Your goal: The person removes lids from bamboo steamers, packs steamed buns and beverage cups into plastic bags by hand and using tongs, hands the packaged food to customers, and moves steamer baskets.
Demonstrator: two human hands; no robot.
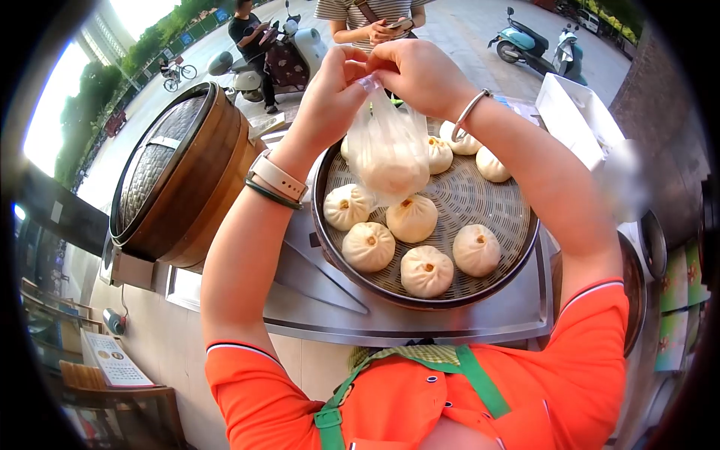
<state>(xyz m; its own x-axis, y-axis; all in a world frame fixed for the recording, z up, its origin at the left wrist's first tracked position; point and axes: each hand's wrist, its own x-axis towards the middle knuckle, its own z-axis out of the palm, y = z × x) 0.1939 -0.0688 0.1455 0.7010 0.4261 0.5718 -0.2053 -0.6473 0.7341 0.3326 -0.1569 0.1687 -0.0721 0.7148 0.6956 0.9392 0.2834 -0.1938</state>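
A translucent plastic bag (388, 154) with pale buns inside hangs by its gathered top from both hands. My left hand (335, 94) pinches the top from the left, its fingers closed. From the right, my right hand (420, 75) grips the same spot, fingers bent inward and touching the left ones. Below the bag lies a round steamer tray (469, 202) with a woven mat. Several pleated buns sit on it, among them one in front (427, 271) and one at the right (476, 250). The bag hides part of the tray's back.
A tall bamboo steamer with a woven lid (202, 180) stands at the left. Metal tongs (326, 277) lie on the steel counter (405, 324). At the back right is a white box (574, 120). Beyond the counter, a person in a striped top (375, 13) holds a phone; scooters stand behind.
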